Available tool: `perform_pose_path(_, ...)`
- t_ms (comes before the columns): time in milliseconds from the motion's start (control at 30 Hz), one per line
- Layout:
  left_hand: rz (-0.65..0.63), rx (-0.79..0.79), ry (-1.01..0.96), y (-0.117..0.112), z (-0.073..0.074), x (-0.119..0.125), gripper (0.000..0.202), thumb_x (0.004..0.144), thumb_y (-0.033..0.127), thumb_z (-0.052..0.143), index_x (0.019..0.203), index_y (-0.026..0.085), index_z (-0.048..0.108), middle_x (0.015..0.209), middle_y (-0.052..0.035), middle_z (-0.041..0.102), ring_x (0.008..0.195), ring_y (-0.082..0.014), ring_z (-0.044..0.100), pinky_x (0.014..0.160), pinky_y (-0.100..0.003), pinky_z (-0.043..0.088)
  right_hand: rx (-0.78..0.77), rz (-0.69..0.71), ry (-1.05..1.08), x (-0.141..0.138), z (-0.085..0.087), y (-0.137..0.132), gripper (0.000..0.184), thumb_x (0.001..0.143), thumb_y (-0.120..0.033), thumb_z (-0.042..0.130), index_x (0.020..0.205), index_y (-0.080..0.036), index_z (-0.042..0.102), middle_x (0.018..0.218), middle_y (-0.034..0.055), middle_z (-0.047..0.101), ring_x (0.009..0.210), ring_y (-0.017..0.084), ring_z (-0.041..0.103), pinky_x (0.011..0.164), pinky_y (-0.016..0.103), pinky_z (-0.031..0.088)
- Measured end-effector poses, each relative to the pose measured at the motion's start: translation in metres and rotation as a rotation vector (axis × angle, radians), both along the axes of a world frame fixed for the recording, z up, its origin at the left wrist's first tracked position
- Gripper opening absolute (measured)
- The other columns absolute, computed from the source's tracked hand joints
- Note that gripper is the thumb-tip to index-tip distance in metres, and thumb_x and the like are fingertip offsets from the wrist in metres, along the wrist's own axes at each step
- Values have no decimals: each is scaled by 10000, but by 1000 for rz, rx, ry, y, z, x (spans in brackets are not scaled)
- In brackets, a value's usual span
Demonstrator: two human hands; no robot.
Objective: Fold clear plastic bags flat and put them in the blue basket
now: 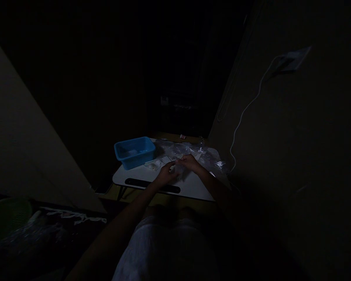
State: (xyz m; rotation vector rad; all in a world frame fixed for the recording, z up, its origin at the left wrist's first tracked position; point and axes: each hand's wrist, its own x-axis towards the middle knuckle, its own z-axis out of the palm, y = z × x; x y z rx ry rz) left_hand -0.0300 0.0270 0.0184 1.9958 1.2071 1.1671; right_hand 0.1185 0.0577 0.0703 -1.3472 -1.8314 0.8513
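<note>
A white surface (pixel 193 191) carries a blue plastic tub (pixel 134 153), crumpled clear plastic film (pixel 179 149) and a white packet (pixel 153 165). The left hand (pixel 166 174) and right hand (pixel 190 162) are joined over a small pale item (pixel 176 169) above the surface; whether it is grasped cannot be told in the dimness.

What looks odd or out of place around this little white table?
The clear plastic lies crumpled and bunched across the far end of the white table, beside the blue tub, instead of sitting flat or folded. A loose white cord also trails down the wall, and the room is very dim.
</note>
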Motion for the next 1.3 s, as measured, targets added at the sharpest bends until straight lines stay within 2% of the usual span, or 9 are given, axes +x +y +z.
perform_pose_path(133, 49, -77, -79, -12, 6, 5, 257, 697, 217, 526, 923, 121, 603, 970, -84, 642, 879, -189, 586, 753, -310, 477, 9, -34, -7, -2, 0, -16, 398, 562, -437, 619, 369, -165, 400, 355, -91, 317, 395, 44, 334, 403, 178, 224)
perform_pose_path(267, 37, -110, -97, -15, 18, -8, 170, 697, 203, 484, 727, 129, 634, 767, -48, 671, 768, -171, 605, 744, -299, 469, -72, -60, 111, 6, 6, -31, 293, 535, -326, 658, 412, -155, 454, 384, -84, 383, 411, 50, 374, 414, 176, 270)
perform_pose_path(567, -47, -391, -297, -23, 36, -25, 323, 593, 453, 591, 597, 134, 534, 518, 17, 528, 480, -81, 482, 462, -201, 384, -124, -63, 198, 29, 18, -55, 14, 555, -144, 580, 566, -139, 586, 468, -41, 530, 422, 69, 476, 442, 180, 384)
perform_pose_path(767, -50, -442, -321, -25, 23, -22, 460, 583, 537, 568, 443, 185, 309, 378, 92, 265, 339, -29, 247, 362, -186, 208, -84, -132, 160, 41, -9, -51, 112, 601, -193, 557, 678, -140, 619, 446, -46, 518, 383, 76, 464, 386, 179, 377)
perform_pose_path(933, 12, -519, -223, -21, 7, -18, 423, 629, 559, 514, 484, 171, 428, 400, 37, 439, 373, -78, 405, 376, -199, 280, -34, -187, 77, 43, -45, -42, 146, 671, -219, 507, 714, -146, 626, 541, -10, 577, 467, 110, 524, 466, 227, 429)
perform_pose_path(1033, 64, -513, -150, -14, -3, -16, 369, 654, 506, 507, 525, 160, 486, 453, 8, 517, 435, -112, 488, 417, -214, 344, 40, -189, 11, 42, -56, -46, 200, 675, -221, 533, 842, -165, 630, 780, 40, 635, 733, 163, 586, 672, 289, 455)
perform_pose_path(1100, 106, -484, -87, -8, -8, -16, 350, 670, 462, 495, 502, 156, 483, 439, 7, 509, 427, -110, 482, 426, -215, 347, 200, -95, -154, 41, -58, -54, 335, 662, -275, 593, 987, -196, 596, 993, 63, 603, 935, 188, 537, 811, 318, 406)
perform_pose_path(1200, 153, -453, -12, -1, -12, -17, 349, 671, 415, 487, 440, 156, 458, 389, 17, 458, 394, -96, 434, 413, -209, 304, 348, 128, -500, 39, -58, -69, 500, 608, -410, 666, 1057, -215, 563, 1076, 69, 559, 1002, 209, 486, 864, 334, 359)
perform_pose_path(1300, 190, -403, 44, 6, -15, -19, 350, 640, 378, 516, 384, 156, 428, 349, 38, 381, 400, -82, 380, 416, -203, 248, 365, 205, -682, 35, -64, -74, 412, 623, -410, 666, 982, -220, 597, 1038, 62, 564, 1012, 203, 468, 857, 323, 344)
